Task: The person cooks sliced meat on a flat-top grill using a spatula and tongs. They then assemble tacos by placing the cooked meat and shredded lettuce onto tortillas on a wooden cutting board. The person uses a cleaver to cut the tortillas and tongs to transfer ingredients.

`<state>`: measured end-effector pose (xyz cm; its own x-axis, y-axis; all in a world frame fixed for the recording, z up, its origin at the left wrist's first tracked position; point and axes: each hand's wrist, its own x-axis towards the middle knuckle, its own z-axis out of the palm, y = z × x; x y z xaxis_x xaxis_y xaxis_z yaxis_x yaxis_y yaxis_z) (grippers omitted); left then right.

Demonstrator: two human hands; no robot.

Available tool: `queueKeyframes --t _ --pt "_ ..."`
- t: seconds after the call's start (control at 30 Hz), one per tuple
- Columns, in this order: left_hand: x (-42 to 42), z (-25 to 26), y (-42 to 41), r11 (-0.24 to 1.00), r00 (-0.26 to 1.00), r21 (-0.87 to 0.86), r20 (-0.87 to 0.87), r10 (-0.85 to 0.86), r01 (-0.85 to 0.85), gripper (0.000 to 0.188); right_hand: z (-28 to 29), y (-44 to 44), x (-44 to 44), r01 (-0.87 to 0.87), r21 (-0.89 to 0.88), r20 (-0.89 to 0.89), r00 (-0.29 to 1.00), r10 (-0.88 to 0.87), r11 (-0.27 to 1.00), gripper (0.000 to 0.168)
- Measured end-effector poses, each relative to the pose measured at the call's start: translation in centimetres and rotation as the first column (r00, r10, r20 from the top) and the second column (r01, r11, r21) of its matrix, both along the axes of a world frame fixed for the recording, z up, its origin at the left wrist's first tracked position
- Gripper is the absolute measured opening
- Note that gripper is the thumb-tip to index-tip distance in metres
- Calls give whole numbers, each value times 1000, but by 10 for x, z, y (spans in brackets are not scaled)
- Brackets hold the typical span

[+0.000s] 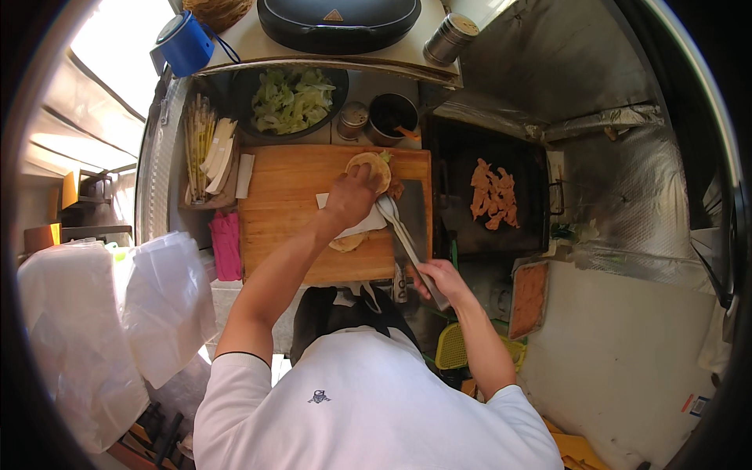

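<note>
My left hand (352,197) grips a round flatbread (373,167) near the back edge of the wooden cutting board (282,188); lettuce and pieces of meat (396,188) show at its edge. My right hand (440,281) is closed around metal tongs (402,232), whose tips reach the front right of the bread. Beneath my left wrist lies a white paper sheet (371,221), with another flatbread (349,242) partly hidden under it. A broad-bladed knife (416,205) rests along the board's right side, its handle towards me and partly covered by the tongs.
Behind the board are a bowl of chopped lettuce (294,101), a shaker (353,120) and a pot of dark sauce (392,117). Meat pieces (494,194) lie on a black griddle (529,170) at right. Wrapped chopsticks (200,147), a pink cloth (225,245) and plastic bags (167,305) are at left.
</note>
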<state>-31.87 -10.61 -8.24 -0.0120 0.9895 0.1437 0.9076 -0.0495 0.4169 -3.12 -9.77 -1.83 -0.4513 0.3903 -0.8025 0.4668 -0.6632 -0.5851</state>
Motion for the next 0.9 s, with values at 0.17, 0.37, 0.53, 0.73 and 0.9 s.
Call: queueKeyframes --t 0.17,0.37,0.53,0.73,0.9 --pt "-16 -7 7 1000 966 -14 260 -15 20 34 -24 31 -24 10 -39 -134 991 -15 999 26" --pt "-54 -3 9 887 443 -462 799 407 19 41 -31 43 -41 -38 -54 -99 995 33 998 27" --pt "-55 21 -8 907 553 -420 755 353 -7 38 -19 44 -30 -131 28 -104 986 133 991 29" --pt "-28 -12 -13 998 946 33 317 -69 62 29 -18 26 -2 -72 28 -63 995 74 997 28" --pt "-28 -27 2 993 963 -31 249 -105 116 30 -29 32 -10 -62 9 -127 990 62 998 27"
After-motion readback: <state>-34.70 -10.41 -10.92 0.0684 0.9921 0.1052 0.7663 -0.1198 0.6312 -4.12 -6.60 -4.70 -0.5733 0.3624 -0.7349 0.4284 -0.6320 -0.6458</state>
